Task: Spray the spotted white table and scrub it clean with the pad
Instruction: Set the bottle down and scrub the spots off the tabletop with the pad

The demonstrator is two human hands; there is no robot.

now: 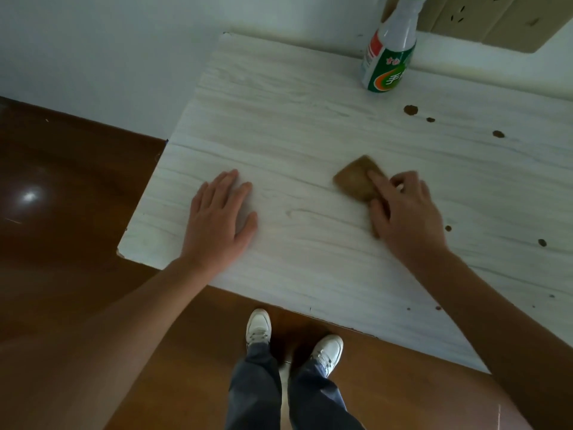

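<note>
Head view: right hand presses the brown pad flat on the surface at centre frame. Remaining brown spots lie toward the right, nearer this hand. Left hand rests open, empty. Spray bottle stands upper right.

A room in a home is showing here: a white wood-grain bench is standing against a plain pale wall over glossy brown wooden flooring, with beige wall sockets sitting at the far right behind a household spray bottle.
</note>
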